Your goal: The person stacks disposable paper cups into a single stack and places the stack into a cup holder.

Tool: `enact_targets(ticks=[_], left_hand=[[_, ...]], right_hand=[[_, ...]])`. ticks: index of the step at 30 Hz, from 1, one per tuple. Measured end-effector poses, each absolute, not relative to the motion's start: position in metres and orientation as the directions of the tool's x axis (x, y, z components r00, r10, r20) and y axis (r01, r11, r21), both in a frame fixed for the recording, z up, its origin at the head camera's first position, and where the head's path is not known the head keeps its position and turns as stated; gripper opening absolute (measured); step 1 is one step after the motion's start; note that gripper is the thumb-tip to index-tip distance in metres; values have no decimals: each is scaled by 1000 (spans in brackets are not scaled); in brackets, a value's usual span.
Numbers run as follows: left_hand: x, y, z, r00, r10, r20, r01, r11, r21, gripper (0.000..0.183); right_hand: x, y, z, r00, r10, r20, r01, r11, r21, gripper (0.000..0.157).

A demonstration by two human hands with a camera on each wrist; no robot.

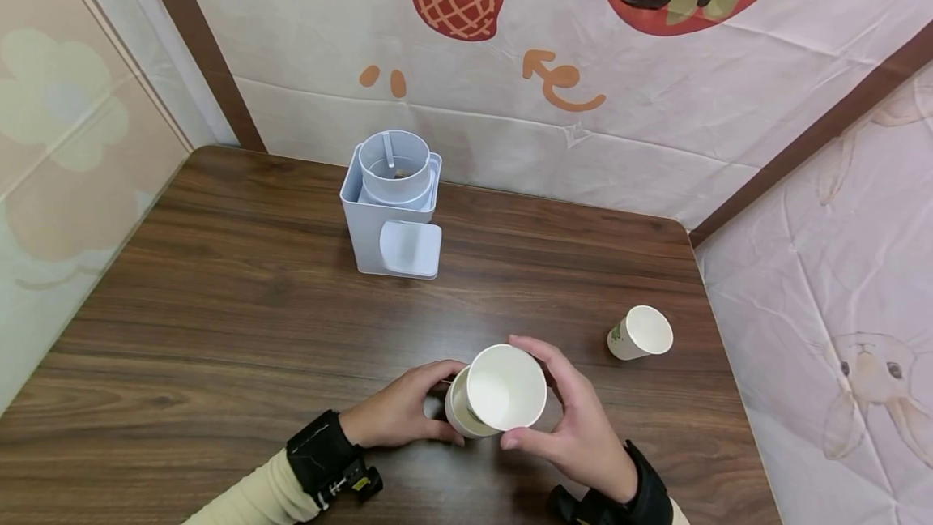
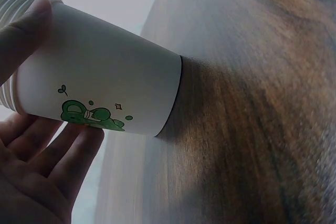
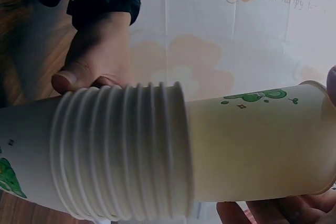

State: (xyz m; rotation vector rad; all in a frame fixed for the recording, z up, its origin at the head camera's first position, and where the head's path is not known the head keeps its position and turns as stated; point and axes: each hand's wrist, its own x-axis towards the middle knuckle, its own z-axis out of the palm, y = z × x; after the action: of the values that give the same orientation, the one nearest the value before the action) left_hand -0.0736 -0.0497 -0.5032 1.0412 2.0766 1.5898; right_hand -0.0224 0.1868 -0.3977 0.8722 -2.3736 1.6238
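Note:
Upright on the table stands a stack of white paper cups (image 2: 105, 72), its many rims (image 3: 123, 150) nested closely together. My left hand (image 1: 408, 407) grips the stack, thumb on one side and fingers on the other just below the rims. Out of the stack's top rises one more paper cup (image 3: 252, 145), its base hidden inside. My right hand (image 1: 572, 420) holds this cup near its rim between thumb and fingers. Green cartoon prints show on the cups. A single paper cup (image 1: 641, 332) stands apart to the right.
At the back of the table (image 1: 240, 290) sits a light blue square container (image 1: 364, 241) with a round vessel (image 1: 397, 189) in its top and a flat tab on its front. Printed cloth walls (image 1: 466, 128) close off the back and both sides.

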Motion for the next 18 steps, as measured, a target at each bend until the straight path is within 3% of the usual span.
enact_targets(ticks=[18], left_hand=[[-73, -50, -501, -685, 710, 163, 358, 132, 924, 72]], right_hand=[[-21, 181, -415, -843, -362, 399, -503, 268, -821, 91]])
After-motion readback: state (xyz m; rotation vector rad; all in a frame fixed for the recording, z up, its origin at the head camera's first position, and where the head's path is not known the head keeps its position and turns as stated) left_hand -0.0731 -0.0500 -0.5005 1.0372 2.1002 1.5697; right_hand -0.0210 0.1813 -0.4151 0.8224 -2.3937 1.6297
